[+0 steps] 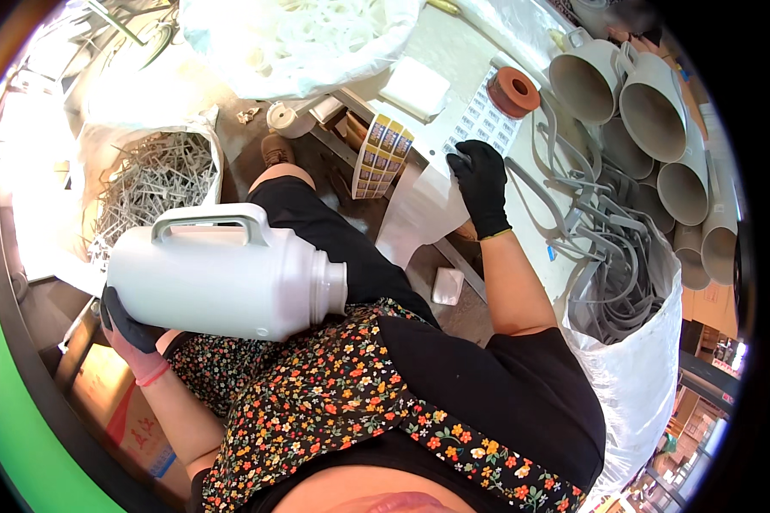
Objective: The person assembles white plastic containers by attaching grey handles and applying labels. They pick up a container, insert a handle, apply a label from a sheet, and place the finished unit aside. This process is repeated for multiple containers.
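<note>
White tabletop [466, 53]; right hand [481, 179] pinching label strip [481, 121]; left hand [130, 321] gripping jug [205, 282]; sacks [629, 385] around.

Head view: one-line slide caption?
Gloved left hand holds a pale grey jug sideways; gloved right hand is at a label sheet.

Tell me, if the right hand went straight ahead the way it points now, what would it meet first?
Most likely the white label sheet just beyond the right hand; it may already be touching, as depth is unclear. The reddish-brown roll sits right of that line.
</note>
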{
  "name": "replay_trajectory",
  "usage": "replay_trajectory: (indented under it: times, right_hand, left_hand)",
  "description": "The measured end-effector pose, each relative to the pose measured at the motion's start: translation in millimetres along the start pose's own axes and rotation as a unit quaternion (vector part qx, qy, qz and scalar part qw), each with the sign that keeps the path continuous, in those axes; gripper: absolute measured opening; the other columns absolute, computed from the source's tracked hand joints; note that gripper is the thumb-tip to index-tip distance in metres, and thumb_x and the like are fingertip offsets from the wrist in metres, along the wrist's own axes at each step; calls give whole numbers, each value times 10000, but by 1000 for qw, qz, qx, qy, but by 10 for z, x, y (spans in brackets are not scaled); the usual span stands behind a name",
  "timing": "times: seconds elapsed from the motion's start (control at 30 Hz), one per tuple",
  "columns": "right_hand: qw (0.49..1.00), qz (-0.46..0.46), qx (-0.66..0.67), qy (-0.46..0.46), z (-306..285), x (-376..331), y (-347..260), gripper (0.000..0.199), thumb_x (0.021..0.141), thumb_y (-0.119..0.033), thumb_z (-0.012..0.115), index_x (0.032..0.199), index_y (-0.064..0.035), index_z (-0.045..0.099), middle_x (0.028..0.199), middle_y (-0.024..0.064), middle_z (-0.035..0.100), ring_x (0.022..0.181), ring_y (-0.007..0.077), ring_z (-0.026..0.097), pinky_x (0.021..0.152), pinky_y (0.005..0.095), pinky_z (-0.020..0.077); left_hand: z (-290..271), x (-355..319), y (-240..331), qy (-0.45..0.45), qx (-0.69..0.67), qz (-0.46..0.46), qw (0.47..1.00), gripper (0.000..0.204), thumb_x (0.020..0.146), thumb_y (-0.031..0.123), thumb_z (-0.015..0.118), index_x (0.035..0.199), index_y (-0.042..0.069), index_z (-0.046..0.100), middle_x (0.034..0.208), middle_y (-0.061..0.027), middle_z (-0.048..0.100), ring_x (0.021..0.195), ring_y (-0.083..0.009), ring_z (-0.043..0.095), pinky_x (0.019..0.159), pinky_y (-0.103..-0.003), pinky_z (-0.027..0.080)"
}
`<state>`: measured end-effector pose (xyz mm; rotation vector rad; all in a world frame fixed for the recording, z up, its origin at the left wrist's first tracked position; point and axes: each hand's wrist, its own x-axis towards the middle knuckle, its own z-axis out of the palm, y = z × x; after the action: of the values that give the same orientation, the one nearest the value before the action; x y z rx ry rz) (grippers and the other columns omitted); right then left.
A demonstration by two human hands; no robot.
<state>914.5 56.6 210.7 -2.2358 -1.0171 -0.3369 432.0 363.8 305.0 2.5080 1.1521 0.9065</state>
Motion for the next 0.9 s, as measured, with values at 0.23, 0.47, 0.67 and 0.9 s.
replay_trajectory:
  times: [0.23,0.47,0.67,0.9]
  right_hand:
    - [995,-80,11,56,106,60,-93,113,776,-104,696,877,-67,660,924,121,663,925,316,614,824,428,480]
    - [891,-107,389,-208,-366,758,-2331,451,884,-10,616,1323,-66,526,919,83,659,801,173,623,744,293,505]
    - [756,-419,359,-352,-385,1160,-3487,649,867,-157,675,1437,-70,376,852,106,614,723,246,586,692,361,475]
    - [765,-356,279,-459,-175,1060,-3720,743,802,-156,765,1445,-117,396,776,18,549,740,129,538,720,294,460]
  left_hand:
    - [-220,-195,15,83,-90,-27,992,315,948,142,542,1193,-53,581,1119,-139,616,993,-214,593,838,-333,488]
    - [-494,-9,600,114,-292,-96,945,408,761,-37,488,1150,-99,590,1104,-155,642,1021,-216,611,941,-324,464]
    - [-551,-62,642,94,-299,-48,949,440,669,-16,532,1100,-57,608,1023,-169,655,943,-269,626,904,-351,477]
    - [-567,-173,565,109,-264,45,957,442,660,23,553,1092,-55,611,1031,-173,646,949,-273,620,902,-350,476]
